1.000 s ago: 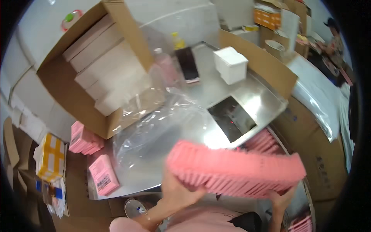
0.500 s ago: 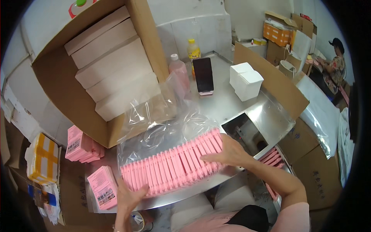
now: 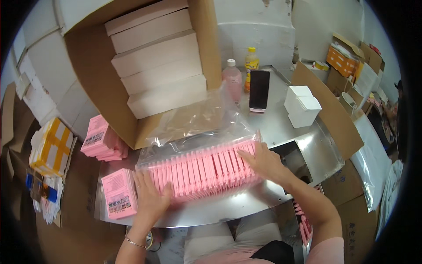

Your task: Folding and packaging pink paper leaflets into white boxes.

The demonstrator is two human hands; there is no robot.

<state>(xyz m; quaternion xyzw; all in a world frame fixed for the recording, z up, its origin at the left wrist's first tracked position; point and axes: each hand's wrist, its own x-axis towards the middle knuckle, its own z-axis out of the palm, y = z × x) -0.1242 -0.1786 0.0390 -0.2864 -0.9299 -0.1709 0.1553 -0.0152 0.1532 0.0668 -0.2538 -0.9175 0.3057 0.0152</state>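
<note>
A long row of thin pink packets [image 3: 200,176] stands on edge, packed side by side, near the front of the metal table. My left hand [image 3: 152,191] presses against its left end, thumb along the near side. At the right end my right hand [image 3: 265,163] grips the row, the thumb over the top of the packets. Together the hands squeeze the row between them. A clear plastic bag [image 3: 222,118] lies crumpled behind and against the row; I cannot tell how far it covers the packets. Left of my left hand lies a stack of pink packets [image 3: 118,193].
An open cardboard box [image 3: 103,83] with several white boxes [image 3: 169,97] stands behind. More pink packets [image 3: 99,136] are piled at left. Beyond are a pink bottle [image 3: 232,81], yellow bottle [image 3: 251,64], phone [image 3: 259,90] and white boxes [image 3: 303,108]. A rectangular opening [image 3: 294,158] cuts the table at right.
The row of packets now sits farther from the table's front edge and more level, with both hands still at its ends. My head view has turned, so the surroundings shift right.
</note>
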